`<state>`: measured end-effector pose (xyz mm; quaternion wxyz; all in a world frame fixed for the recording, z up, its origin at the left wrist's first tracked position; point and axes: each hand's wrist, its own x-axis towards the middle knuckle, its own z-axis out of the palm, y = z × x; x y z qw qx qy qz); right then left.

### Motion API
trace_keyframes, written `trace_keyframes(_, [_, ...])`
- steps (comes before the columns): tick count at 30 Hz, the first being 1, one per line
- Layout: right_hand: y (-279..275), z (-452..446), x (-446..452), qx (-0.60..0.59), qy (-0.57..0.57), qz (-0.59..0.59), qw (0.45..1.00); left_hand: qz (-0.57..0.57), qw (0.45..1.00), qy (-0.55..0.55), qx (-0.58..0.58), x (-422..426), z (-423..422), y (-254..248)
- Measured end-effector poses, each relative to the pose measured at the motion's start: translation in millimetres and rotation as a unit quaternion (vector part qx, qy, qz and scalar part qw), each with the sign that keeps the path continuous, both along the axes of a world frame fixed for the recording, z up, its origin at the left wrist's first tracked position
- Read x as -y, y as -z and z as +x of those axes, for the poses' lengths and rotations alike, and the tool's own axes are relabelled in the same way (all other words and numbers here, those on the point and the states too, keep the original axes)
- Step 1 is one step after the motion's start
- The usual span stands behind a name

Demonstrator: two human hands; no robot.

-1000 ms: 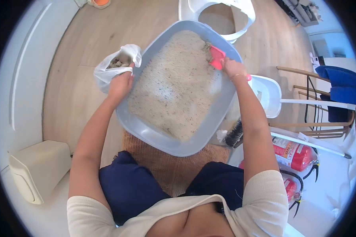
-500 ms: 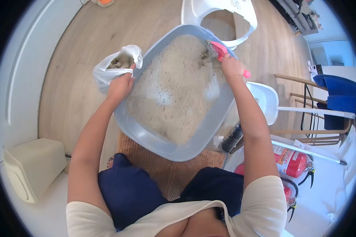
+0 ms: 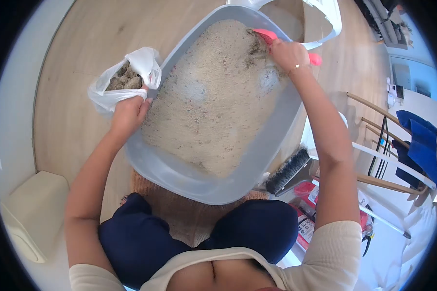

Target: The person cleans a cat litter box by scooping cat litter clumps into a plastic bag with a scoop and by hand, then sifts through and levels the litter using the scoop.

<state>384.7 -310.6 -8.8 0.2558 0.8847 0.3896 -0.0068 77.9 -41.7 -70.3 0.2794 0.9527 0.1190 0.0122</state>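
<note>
A grey litter box (image 3: 179,175) filled with pale, sandy litter (image 3: 199,111) lies in front of me. My right hand (image 3: 290,57) is closed around a pink litter scoop (image 3: 266,35) at the box's far right corner. The scoop's head is beside dark, clumped litter (image 3: 257,51); its far part is hard to make out. At the box's left rim, my left hand (image 3: 130,112) grips the edge of a white plastic bag (image 3: 103,98). The bag's mouth gapes, and greyish-brown clumps (image 3: 126,79) show inside.
Beyond the box stands a white litter box hood (image 3: 332,22). A black-bristled brush (image 3: 287,170) and a white dustpan (image 3: 310,138) lie on the right, near red fire extinguishers (image 3: 306,228). A cream bin (image 3: 36,213) is at left. Blue cloth (image 3: 420,140) hangs over a wooden-legged rack.
The view has shifted, so the bag and box sit further left. The scoop is still at the far right corner, its head now lower against the dark litter. Both hands keep their holds.
</note>
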Motion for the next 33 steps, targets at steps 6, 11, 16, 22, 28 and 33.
trace_keyframes(6, [-13.5,50.8,-44.3,0.008,-0.090,-0.095,0.991,-0.010,1.000,-0.013,-0.024,-1.0,2.5,3.8])
trace_keyframes(11, [5.7,63.8,-56.3,0.034,-0.092,-0.084,0.992,0.000,1.000,-0.025,-0.004,-1.9,2.7,7.5])
trace_keyframes(16, [-14.6,50.2,-66.5,0.021,-0.049,-0.100,0.994,0.003,1.000,-0.023,0.017,-1.3,3.6,3.8])
trace_keyframes(22, [-12.8,17.6,-64.2,-0.025,-0.103,-0.152,0.983,-0.016,0.999,-0.035,0.008,1.0,2.5,-0.7])
trace_keyframes(28, [-13.5,-11.1,-61.6,-0.019,-0.104,-0.169,0.980,-0.033,0.996,-0.045,0.066,1.1,-0.4,-0.6])
trace_keyframes(33, [-13.2,-43.8,-44.4,0.014,-0.057,-0.109,0.992,-0.028,0.998,-0.035,0.044,-0.4,-1.3,3.5])
